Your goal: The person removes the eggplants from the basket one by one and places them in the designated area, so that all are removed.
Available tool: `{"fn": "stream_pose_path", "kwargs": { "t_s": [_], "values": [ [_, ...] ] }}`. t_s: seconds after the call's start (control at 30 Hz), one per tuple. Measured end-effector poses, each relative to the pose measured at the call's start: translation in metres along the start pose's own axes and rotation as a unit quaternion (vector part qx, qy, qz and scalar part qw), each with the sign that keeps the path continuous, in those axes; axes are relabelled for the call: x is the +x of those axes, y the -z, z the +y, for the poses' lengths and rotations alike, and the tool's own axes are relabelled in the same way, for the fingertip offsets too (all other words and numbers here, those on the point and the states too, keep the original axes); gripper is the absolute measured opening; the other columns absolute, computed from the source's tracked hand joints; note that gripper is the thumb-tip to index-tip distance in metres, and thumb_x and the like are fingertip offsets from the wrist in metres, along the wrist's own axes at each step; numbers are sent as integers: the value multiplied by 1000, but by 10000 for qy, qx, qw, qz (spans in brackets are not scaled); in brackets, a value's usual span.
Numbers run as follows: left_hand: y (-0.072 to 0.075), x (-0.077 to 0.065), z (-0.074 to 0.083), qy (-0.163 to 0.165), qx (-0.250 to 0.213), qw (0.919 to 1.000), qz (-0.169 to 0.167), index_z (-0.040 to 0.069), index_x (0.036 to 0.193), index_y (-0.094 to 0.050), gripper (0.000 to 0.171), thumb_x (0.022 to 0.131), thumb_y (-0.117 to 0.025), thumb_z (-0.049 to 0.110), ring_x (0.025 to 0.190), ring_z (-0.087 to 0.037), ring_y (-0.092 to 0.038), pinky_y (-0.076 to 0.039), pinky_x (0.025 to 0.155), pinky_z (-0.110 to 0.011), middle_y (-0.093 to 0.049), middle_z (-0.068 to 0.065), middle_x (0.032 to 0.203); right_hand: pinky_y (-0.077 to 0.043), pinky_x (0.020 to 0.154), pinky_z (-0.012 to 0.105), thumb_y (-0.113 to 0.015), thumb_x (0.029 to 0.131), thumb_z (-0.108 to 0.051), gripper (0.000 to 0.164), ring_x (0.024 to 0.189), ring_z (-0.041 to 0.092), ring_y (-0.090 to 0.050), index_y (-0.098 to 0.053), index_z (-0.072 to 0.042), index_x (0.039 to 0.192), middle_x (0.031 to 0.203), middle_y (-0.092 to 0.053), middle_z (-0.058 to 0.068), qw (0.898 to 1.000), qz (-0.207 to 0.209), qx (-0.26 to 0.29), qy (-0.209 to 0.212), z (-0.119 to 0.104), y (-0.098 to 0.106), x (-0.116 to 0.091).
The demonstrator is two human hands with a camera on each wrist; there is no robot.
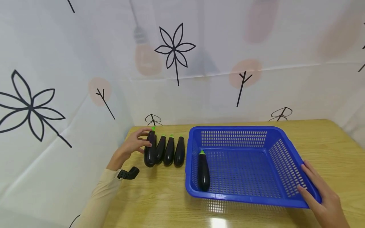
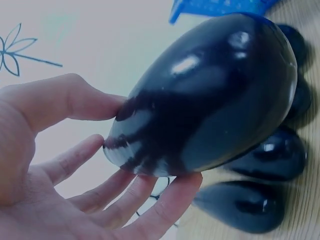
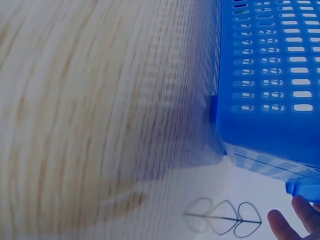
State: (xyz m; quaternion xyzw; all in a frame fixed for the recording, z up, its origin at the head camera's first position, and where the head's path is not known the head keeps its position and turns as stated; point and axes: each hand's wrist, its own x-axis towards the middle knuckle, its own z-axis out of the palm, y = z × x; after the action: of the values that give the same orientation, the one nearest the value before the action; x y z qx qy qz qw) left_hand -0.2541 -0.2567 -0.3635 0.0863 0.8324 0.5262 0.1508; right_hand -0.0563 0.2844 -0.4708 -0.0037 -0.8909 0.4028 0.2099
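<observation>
My left hand (image 1: 134, 144) holds a dark purple eggplant (image 1: 150, 152) with a green stem tip, thumb on one side and fingers on the other. In the left wrist view its rounded end fills the middle, above other eggplants on the table. Those other eggplants (image 1: 169, 151) lie side by side, stems away from me; the held one partly covers the leftmost. A blue plastic basket (image 1: 242, 199) stands right of them, with one eggplant (image 1: 203, 172) along its left wall. My right hand (image 1: 326, 198) holds the basket's right rim near the front corner, thumb over the rim.
The wooden table (image 1: 159, 202) reaches back to a white cloth (image 1: 211, 104) printed with leaves, which also hangs along the left side. A black wrist strap (image 1: 129, 173) sits over the left sleeve's cuff. The basket's perforated side (image 3: 270, 65) rises beside the tabletop.
</observation>
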Motion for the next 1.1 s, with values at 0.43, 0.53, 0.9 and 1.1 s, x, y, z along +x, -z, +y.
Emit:
{"fn": "stream_pose_path", "kwargs": {
  "t_s": [0.43, 0.53, 0.9, 1.1],
  "values": [
    [20, 15, -25, 313, 334, 9988, 174, 8, 144, -33, 63, 88, -61, 7, 105, -36, -55, -54, 65, -41, -27, -24, 146, -12, 94, -3, -61, 88, -2, 65, 130, -14, -18, -37, -17, 147, 155, -23, -7, 9996, 162, 123, 188, -2, 0, 0],
    [26, 20, -32, 354, 362, 9986, 178, 7, 145, -33, 63, 88, -60, 6, 104, -36, -55, -55, 66, -43, -27, -25, 146, -12, 93, -3, -60, 89, -2, 64, 129, -15, -19, -37, -17, 147, 155, -23, -8, 9995, 197, 112, 199, -4, -1, 0],
    [41, 32, -50, 462, 714, 9962, 171, 5, 144, -32, 63, 88, -59, 5, 108, -41, -52, -55, 66, -46, -27, -28, 145, -15, 96, -1, -60, 87, 3, 62, 132, -10, -23, -42, -13, 144, 153, -29, -4, 9985, 404, 214, 296, -2, -3, 0],
    [42, 39, -57, 565, 1140, 9917, 184, 7, 144, -33, 62, 87, -59, 7, 113, -45, -49, -54, 64, -45, -28, -27, 145, -17, 97, 0, -62, 85, 5, 62, 131, -8, -27, -45, -11, 142, 151, -32, -4, 9973, 546, 266, 405, 0, -5, -1]
  ]
}}
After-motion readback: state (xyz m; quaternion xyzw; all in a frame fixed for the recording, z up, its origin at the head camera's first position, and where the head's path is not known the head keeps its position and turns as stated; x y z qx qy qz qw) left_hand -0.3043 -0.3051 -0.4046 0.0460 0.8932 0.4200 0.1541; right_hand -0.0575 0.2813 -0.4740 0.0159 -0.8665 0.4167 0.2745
